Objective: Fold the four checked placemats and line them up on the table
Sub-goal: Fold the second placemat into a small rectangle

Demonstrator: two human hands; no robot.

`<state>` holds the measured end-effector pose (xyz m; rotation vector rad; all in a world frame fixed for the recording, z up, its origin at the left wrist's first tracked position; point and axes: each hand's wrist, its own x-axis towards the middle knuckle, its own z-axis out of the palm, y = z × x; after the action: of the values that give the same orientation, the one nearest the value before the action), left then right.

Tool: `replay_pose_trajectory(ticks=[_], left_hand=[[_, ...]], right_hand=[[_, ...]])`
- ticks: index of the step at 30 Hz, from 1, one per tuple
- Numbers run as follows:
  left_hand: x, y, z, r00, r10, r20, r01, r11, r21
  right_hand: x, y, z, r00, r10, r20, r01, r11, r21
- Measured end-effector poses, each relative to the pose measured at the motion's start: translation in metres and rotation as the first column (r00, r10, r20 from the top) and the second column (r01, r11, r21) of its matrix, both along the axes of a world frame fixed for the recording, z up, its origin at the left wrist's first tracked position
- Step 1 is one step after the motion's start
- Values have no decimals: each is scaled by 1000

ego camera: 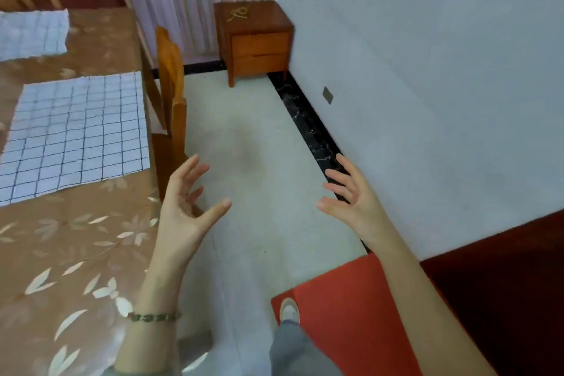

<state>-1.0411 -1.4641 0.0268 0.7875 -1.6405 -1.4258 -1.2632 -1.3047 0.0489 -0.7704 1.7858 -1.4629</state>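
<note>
Your left hand (186, 207) and right hand (351, 192) hover apart, open and empty over the floor, so you're between folds: turn toward ten o'clock, where a flat placemat (76, 134) waits on the table (76, 253).

Near placemat (74, 131): on table (76, 253), left.
Far placemat (32, 35): behind it.
Chair (171, 94): right of table.
Nightstand (254, 40): far corner.

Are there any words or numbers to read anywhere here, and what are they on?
None: no readable words or numbers show.
The nightstand top bears a pale squiggle, not legible as text.
The placemats carry only grid lines.
The tablecloth has only leaf patterns.
</note>
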Motion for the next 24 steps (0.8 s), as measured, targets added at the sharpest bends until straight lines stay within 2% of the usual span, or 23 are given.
replay_pose_trajectory(ticks=[6,13,20,24], left_hand=[[-40,-39,13,969,244,-36,-244,970,7],[-43,-96,8,884,468,11,-468,883,40],[-44,-190,-2,764,643,54,-642,766,-31],[-42,-255,0,736,672,87,-671,740,-43]], right_hand=[[-69,-100,16,970,241,15,-240,971,-16],[-78,-240,8,864,504,-12,-504,863,-35],[-73,-393,5,761,645,-68,-649,760,-42],[-72,-476,11,701,712,-39,-713,699,-50]])
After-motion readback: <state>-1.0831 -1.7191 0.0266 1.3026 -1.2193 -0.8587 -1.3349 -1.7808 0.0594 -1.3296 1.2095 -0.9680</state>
